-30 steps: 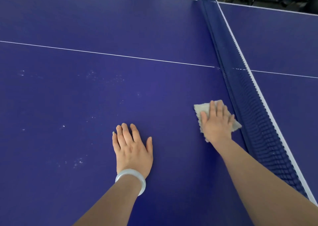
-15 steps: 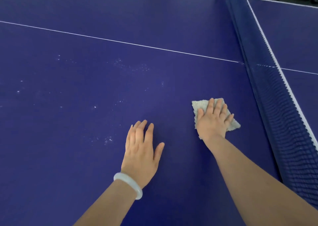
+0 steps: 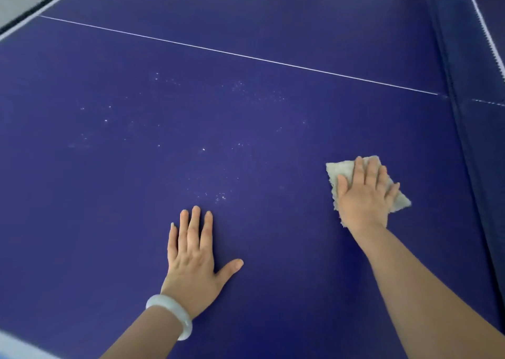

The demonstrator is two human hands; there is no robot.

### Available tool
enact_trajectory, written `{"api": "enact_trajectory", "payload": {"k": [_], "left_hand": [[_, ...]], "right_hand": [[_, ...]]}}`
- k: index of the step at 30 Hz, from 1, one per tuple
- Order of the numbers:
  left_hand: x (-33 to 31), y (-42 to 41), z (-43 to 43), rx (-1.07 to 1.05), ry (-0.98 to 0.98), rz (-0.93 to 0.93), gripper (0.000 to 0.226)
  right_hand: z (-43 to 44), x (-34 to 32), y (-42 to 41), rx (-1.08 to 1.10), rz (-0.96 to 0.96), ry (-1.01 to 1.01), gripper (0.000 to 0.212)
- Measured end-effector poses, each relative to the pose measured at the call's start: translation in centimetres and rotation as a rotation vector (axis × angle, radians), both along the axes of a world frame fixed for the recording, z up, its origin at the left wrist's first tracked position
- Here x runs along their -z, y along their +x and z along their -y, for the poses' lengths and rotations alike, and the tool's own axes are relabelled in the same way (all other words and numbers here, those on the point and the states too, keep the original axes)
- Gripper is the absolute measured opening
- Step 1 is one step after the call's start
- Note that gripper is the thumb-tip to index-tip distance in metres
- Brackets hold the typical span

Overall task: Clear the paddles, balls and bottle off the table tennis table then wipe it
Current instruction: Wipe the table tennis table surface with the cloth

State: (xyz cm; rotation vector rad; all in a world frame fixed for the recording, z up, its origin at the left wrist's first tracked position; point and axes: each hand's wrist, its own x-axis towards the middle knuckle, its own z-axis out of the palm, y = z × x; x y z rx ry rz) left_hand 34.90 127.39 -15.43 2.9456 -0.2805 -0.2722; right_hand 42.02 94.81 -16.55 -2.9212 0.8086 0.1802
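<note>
The blue table tennis table (image 3: 136, 222) fills the view. My right hand (image 3: 363, 194) presses flat, fingers straight, on a pale grey cloth (image 3: 337, 168) lying on the table a little left of the net. My left hand (image 3: 195, 254) lies flat on the bare table, fingers straight and thumb spread, with a white bangle on the wrist. Small white specks (image 3: 218, 196) dot the surface ahead of my left hand and further left. No paddles, balls or bottle are in view.
The dark blue net (image 3: 470, 112) with its white top band runs down the right side. A white centre line (image 3: 246, 56) crosses the table. The table's far left edge (image 3: 41, 6) shows at the top left corner.
The view has swung left, so the net sits further right. My right hand and the cloth have slid away from the net. My left hand still lies flat on the table.
</note>
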Motion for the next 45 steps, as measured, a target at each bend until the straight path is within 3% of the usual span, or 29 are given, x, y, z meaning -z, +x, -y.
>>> {"api": "enact_trajectory", "payload": {"k": [2, 3, 6, 9, 11, 14, 17, 19, 24, 26, 30, 32, 39, 42, 45], "left_hand": [[0.2, 0.0, -0.1, 0.000, 0.008, 0.005, 0.107], [0.3, 0.1, -0.2, 0.003, 0.003, 0.009, 0.107], [0.3, 0.1, -0.3, 0.007, -0.006, 0.016, 0.106], [0.3, -0.1, -0.3, 0.024, 0.000, 0.026, 0.104], [0.3, -0.2, -0.2, 0.029, 0.009, 0.033, 0.103], [0.4, -0.3, -0.1, 0.024, 0.044, 0.025, 0.104], [0.3, -0.3, -0.1, 0.023, 0.047, 0.017, 0.103], [0.2, -0.3, -0.1, 0.029, 0.057, 0.006, 0.103], [0.2, -0.2, -0.3, 0.043, 0.081, -0.021, 0.103], [0.1, -0.1, -0.4, 0.045, 0.088, -0.023, 0.104], [0.0, -0.1, -0.4, 0.043, 0.092, -0.030, 0.105], [-0.1, -0.1, -0.4, 0.046, 0.098, -0.042, 0.105], [-0.6, 0.4, -1.0, 0.041, -0.016, -0.083, 0.100], [-1.1, 0.9, -2.8, 0.086, -0.139, -0.095, 0.099], [-1.6, 1.6, -5.5, 0.097, -0.133, -0.078, 0.104]], "right_hand": [[-2.8, -0.2, -0.4, 0.101, 0.019, -0.014, 0.066], [-5.2, -0.2, -0.9, 0.051, 0.025, -0.034, 0.066], [-11.3, 0.3, -3.1, -0.368, 0.051, -0.045, 0.063], [-9.5, -0.1, -3.0, -0.653, -0.001, -0.045, 0.064], [-5.2, 0.0, -2.5, -0.474, 0.010, -0.076, 0.064], [0.2, -0.6, -3.6, 0.021, 0.011, -0.035, 0.063], [-2.6, -0.7, -4.5, 0.195, -0.002, 0.001, 0.065], [-7.2, -0.5, -4.1, 0.078, -0.003, -0.037, 0.065], [-14.0, -0.1, -1.8, -0.571, 0.009, -0.029, 0.063], [-11.5, -0.1, 0.6, -0.528, 0.009, -0.016, 0.062], [-4.5, -0.7, 2.3, -0.068, -0.042, 0.051, 0.060], [-3.6, -0.9, -0.2, 0.020, -0.035, 0.057, 0.061], [-11.8, -0.8, -11.3, -0.037, 0.011, -0.030, 0.061], [-15.7, -0.4, -10.3, -0.213, 0.010, -0.040, 0.064], [-14.1, -0.4, -6.6, -0.333, 0.004, -0.038, 0.062]]}}
